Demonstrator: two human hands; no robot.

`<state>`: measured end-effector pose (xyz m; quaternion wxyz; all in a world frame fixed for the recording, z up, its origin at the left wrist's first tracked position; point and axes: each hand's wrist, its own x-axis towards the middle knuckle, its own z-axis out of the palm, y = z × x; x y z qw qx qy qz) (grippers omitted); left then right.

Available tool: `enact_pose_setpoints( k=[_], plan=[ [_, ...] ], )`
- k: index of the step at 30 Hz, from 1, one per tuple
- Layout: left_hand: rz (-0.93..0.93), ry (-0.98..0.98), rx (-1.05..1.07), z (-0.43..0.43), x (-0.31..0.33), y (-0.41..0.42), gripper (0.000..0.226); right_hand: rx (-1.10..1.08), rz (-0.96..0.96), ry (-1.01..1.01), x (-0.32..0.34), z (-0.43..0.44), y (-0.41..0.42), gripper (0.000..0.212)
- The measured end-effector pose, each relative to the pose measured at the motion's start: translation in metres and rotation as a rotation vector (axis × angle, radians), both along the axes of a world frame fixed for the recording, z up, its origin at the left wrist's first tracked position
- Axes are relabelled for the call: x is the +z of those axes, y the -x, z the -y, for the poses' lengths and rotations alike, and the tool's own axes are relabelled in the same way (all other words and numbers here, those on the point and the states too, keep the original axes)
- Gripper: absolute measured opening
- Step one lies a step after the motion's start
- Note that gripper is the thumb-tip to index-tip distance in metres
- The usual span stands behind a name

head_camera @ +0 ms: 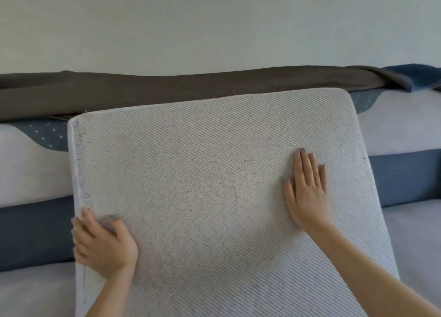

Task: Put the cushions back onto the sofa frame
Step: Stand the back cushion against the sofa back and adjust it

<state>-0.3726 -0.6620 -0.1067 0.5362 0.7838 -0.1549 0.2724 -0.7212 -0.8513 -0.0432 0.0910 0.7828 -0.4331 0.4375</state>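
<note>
Left hand point(105, 242) is gripping the cushion point(202, 173) by its edge, right hand point(307, 190) is pressing flat (fingers straight); even pressure should seat it squarely.

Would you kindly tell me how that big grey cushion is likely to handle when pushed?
The cushion probably holds its shape: tilted, its face looks flat and its edges straight. It seems light for its size, as the left hand gripping one edge and the flat right hand manage it. The woven cover looks grippy, not slippery.
</note>
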Motion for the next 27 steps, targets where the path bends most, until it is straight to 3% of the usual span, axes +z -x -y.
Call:
enact_pose_setpoints(
  k=[3,7,11,14,19,27],
  plan=[
    [-0.002,0.005,-0.002,0.001,0.002,0.003,0.065,0.002,0.156,0.026,0.008,-0.005,0.003,0.063],
    [0.005,0.005,0.016,0.0,0.003,0.0,0.063,0.003,-0.015,0.01,-0.006,0.002,0.002,0.063],
    [0.011,0.015,0.007,0.001,0.002,0.003,0.064,-0.009,0.079,0.049,0.009,0.0,0.006,0.063],
    [0.017,0.007,0.007,0.002,0.001,-0.002,0.066,0.04,-0.113,0.072,-0.001,0.003,0.001,0.062],
    [0.046,0.021,0.008,0.003,-0.001,-0.001,0.065,-0.053,0.077,0.034,0.005,0.009,0.007,0.063],
    [0.03,0.01,0.052,0.006,0.004,-0.005,0.061,-0.076,-0.016,-0.026,0.001,0.016,0.015,0.064]
  ],
)
